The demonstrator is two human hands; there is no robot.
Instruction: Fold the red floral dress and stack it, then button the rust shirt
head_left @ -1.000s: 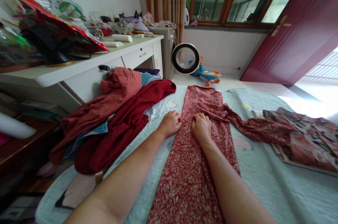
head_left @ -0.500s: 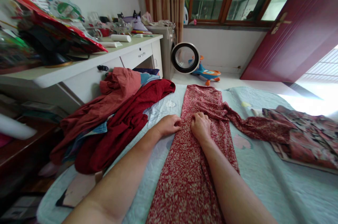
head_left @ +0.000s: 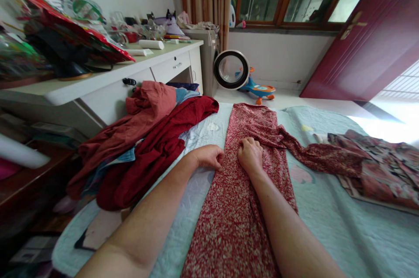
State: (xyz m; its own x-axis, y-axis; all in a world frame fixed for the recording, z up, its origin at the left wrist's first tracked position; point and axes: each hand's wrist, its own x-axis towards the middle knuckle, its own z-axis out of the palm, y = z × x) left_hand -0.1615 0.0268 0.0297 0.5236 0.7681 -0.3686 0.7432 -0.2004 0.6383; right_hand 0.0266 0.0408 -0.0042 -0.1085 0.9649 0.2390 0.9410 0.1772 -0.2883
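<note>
Red with pale speckles, the patterned garment (head_left: 229, 208) lies lengthwise over the light-blue quilt (head_left: 330, 230), one sleeve stretched rightward to the folded floral clothes (head_left: 382, 166). The left hand (head_left: 211, 156) curls at its left edge, fingers bent; whether they pinch cloth I cannot tell. The right hand (head_left: 250, 154) rests loosely curled on top of it.
</note>
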